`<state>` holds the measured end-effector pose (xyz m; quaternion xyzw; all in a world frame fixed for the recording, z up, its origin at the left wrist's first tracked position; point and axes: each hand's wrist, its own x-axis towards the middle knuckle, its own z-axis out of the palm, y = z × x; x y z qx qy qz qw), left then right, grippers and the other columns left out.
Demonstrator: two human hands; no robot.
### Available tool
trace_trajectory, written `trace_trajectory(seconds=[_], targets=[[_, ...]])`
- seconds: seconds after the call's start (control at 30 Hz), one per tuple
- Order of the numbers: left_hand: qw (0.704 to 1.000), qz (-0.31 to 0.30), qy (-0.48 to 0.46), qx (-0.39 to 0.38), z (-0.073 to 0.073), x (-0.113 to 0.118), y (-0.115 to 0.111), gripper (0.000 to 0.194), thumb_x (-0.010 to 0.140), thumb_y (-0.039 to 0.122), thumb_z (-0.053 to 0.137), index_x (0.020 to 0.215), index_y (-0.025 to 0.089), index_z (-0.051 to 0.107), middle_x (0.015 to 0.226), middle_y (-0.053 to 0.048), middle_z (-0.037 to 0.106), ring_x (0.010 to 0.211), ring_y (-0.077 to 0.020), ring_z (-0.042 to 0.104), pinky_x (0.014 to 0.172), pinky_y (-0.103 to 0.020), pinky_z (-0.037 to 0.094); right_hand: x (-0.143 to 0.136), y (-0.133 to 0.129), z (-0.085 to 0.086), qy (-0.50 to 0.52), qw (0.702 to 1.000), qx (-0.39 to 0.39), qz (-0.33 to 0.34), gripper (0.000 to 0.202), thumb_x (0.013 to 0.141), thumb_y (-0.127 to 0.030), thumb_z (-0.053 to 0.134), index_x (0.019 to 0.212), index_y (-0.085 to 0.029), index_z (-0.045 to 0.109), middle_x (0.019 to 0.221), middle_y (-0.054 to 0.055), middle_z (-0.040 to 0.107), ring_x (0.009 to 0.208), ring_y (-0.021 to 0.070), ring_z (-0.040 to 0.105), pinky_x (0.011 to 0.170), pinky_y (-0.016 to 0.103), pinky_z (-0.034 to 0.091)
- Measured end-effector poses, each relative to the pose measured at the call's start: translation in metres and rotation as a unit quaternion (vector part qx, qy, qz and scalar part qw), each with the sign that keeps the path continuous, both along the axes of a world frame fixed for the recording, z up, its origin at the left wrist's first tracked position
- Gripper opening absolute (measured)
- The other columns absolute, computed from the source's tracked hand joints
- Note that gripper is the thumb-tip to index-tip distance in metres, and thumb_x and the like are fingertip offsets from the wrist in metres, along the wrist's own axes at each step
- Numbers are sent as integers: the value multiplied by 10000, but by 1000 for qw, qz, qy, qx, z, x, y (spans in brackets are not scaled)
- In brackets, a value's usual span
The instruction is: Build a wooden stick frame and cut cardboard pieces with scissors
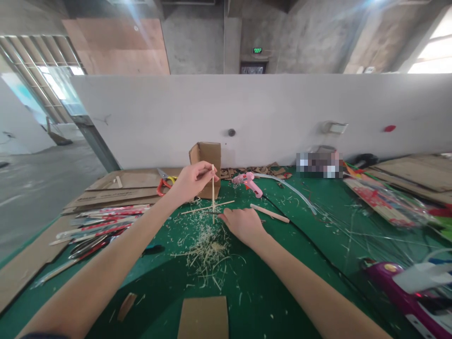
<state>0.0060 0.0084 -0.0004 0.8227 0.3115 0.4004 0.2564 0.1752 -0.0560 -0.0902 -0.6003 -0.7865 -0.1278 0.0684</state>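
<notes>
My left hand [194, 181] pinches the top of a thin wooden stick [213, 195] held upright above the green table. Low beside the stick, my right hand [243, 226] is closed on a small dark blade [213, 213], whose edge meets the stick near its lower end. Another thin stick [226, 203] lies slantwise behind the upright one. Below the hands is a pile of pale wood shavings [208, 254]. An open cardboard box [211, 157] stands just behind my left hand.
A pink glue gun [252, 184] and a wooden rod [269, 213] lie right of centre. Scissors [164, 182], wrapped packets [102, 221] and cardboard sheets [116, 195] are at the left. A purple power strip [391, 282] sits at the right; a cardboard piece [204, 318] lies in front.
</notes>
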Motion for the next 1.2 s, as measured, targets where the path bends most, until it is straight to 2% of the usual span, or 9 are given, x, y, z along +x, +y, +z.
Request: trace_trajectory(seconds=[0.13, 0.3, 0.5, 0.67, 0.83, 0.9, 1.0, 1.07, 1.2], targets=[[1000, 7, 5, 0, 1, 0, 0, 145, 867, 300, 465, 860, 196, 567, 835, -40, 692, 798, -145, 640, 747, -300, 480, 1, 3, 6, 20, 998, 46, -29, 491, 966, -451, 210, 924, -186, 622, 679, 89, 685, 653, 209, 669, 591, 244, 405], [1000, 27, 10, -1, -1, 0, 1, 158, 865, 304, 464, 853, 198, 580, 816, -35, 689, 757, -146, 634, 704, -306, 485, 0, 2, -5, -7, 1000, -9, 4, 404, 939, -461, 336, 844, -204, 632, 688, 67, 692, 656, 215, 670, 575, 251, 409], [1000, 21, 20, 7, 2, 1, -3, 185, 874, 326, 455, 838, 194, 579, 828, -40, 690, 758, -146, 632, 701, -299, 480, 3, 4, 0, 12, 998, 47, -27, 478, 968, -444, 213, 895, -191, 612, 682, 82, 685, 640, 213, 664, 562, 254, 395], [999, 26, 31, -6, 5, 0, -4, 213, 878, 353, 443, 852, 183, 569, 832, -57, 693, 759, -153, 629, 670, -281, 473, 6, 6, -5, -21, 1000, -4, 14, 410, 945, -456, 319, 834, -203, 621, 676, 56, 690, 643, 222, 667, 560, 250, 395], [999, 25, 38, -3, 5, -1, -3, 218, 878, 354, 439, 851, 186, 575, 841, -61, 695, 765, -151, 627, 666, -271, 465, 8, 9, 2, 15, 997, 72, -24, 486, 967, -448, 188, 886, -200, 599, 676, 64, 682, 622, 238, 660, 538, 261, 386], [999, 24, 38, -3, 5, -1, -3, 213, 875, 351, 441, 847, 186, 573, 840, -62, 695, 766, -152, 629, 664, -270, 464, 8, 9, 1, 11, 998, 58, -28, 475, 961, -455, 220, 866, -199, 609, 667, 68, 679, 616, 243, 659, 537, 266, 383], [999, 24, 37, -10, 6, -1, -4, 211, 872, 347, 439, 845, 180, 567, 844, -69, 697, 762, -153, 632, 659, -271, 464, 8, 7, -4, -8, 1000, 12, 10, 437, 943, -461, 305, 817, -196, 629, 650, 74, 675, 608, 244, 655, 537, 271, 375], [999, 26, 36, -11, 6, -1, -5, 213, 870, 343, 436, 846, 178, 568, 849, -72, 698, 764, -153, 634, 660, -271, 466, 8, 7, -2, 0, 999, 29, 15, 454, 953, -451, 275, 838, -186, 625, 650, 81, 671, 603, 231, 650, 531, 264, 355], [999, 19, 35, -7, 7, 1, -9, 211, 871, 331, 431, 845, 178, 574, 849, -71, 698, 783, -152, 640, 695, -272, 477, 10, 10, 12, 22, 994, 104, -14, 504, 971, -441, 175, 860, -180, 592, 663, 71, 669, 581, 202, 637, 501, 244, 290]])
